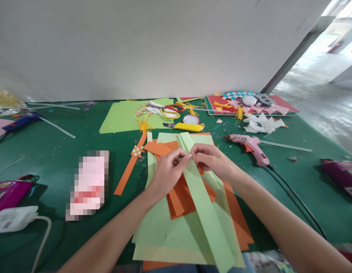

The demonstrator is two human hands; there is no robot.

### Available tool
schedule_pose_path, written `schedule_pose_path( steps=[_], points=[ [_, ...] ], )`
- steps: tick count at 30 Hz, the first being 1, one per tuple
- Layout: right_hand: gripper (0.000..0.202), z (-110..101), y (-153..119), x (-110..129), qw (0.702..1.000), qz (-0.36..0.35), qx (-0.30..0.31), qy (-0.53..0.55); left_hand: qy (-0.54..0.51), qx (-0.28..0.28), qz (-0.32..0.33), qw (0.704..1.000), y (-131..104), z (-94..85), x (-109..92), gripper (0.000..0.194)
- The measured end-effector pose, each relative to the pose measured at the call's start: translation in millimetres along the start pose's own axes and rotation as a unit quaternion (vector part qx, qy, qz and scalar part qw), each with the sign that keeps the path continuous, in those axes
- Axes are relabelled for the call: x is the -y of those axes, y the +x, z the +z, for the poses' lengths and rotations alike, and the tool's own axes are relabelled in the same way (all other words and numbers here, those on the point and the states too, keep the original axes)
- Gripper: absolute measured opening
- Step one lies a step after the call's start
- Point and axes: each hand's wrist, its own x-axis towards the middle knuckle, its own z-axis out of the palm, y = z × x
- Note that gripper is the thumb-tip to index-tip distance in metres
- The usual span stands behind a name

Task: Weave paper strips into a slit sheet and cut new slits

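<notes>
A long light-green paper strip (203,204) runs from the front edge of the table up between my hands. My left hand (172,167) pinches the strip near its far end, thumb against forefinger. Close beside it, my right hand (208,157) grips the same strip, its fingertips almost touching the left ones. Under the strip lie folded orange paper pieces (176,197) on a stack of light-green sheets (153,231), with an orange sheet (238,223) showing at the right. Left of the stack is an orange strip (126,172) with a small woven checkered piece (137,151) on it.
Scissors (170,112) and a yellow utility knife (189,127) lie behind the stack. A pink glue gun (250,146) with a cord rests at the right, a blue glue gun (22,123) at far left. A white plug adapter (15,219) sits front left.
</notes>
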Motion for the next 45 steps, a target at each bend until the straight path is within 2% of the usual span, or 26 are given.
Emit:
schedule_pose_path(
  steps=[5, 9, 12, 14, 17, 19, 21, 23, 26, 29, 35, 40, 45],
  points=[
    [0.008, 3.7, 0.4, -5.0, 1.000, 0.021, 0.010, 0.011, 0.001, -0.047, -0.005, 0.999, 1.1, -3.9, -2.1, 0.025],
    [0.008, 2.3, 0.0, -7.8, 0.998, 0.038, 0.044, -0.002, -0.019, -0.114, 0.001, 0.993, 8.4, -16.4, -1.3, 0.025],
    [0.010, -0.5, -1.4, -5.1, 0.997, 0.037, 0.071, -0.024, -0.061, -0.167, 0.008, 0.984, 14.3, -25.5, 1.4, 0.025],
    [0.011, -2.4, -2.5, -2.3, 0.997, 0.025, 0.067, -0.040, -0.103, -0.180, 0.011, 0.978, 16.2, -27.0, 2.9, 0.024],
    [0.008, -3.7, -3.0, 0.3, 0.999, 0.005, 0.016, -0.034, -0.187, -0.122, -0.012, 0.975, 15.3, -20.8, 3.5, 0.016],
    [0.006, -3.1, -2.3, 0.2, 1.000, -0.002, -0.016, -0.012, -0.218, -0.050, -0.037, 0.974, 12.8, -13.9, 3.5, 0.024],
    [0.007, -1.6, -1.2, -0.8, 1.000, -0.001, -0.027, 0.007, -0.210, -0.015, -0.051, 0.976, 10.0, -8.4, 3.9, 0.026],
    [0.008, 0.4, -0.4, -2.2, 1.000, 0.006, -0.022, 0.016, -0.196, -0.026, -0.056, 0.979, 8.0, -6.3, 4.8, 0.022],
    [0.006, 2.4, -0.3, -4.1, 1.000, 0.021, -0.001, 0.012, -0.183, -0.078, -0.046, 0.979, 7.6, -8.3, 5.8, 0.021],
    [0.005, 2.7, -0.9, -5.0, 1.000, 0.023, 0.010, 0.004, -0.175, -0.103, -0.031, 0.979, 8.8, -11.2, 5.4, 0.021],
    [0.005, 2.6, -0.1, -3.7, 1.000, 0.018, -0.004, 0.002, -0.140, -0.062, -0.055, 0.987, 8.6, -9.9, 3.7, 0.021],
    [0.010, 2.2, -0.5, -3.0, 1.000, 0.021, 0.002, -0.012, -0.084, -0.085, -0.054, 0.991, 6.8, -9.6, 4.8, 0.020],
    [0.021, -0.4, -0.1, -4.9, 0.998, -0.007, 0.021, -0.053, -0.109, -0.081, -0.058, 0.989, 7.1, -9.9, 2.2, 0.022]
  ],
)
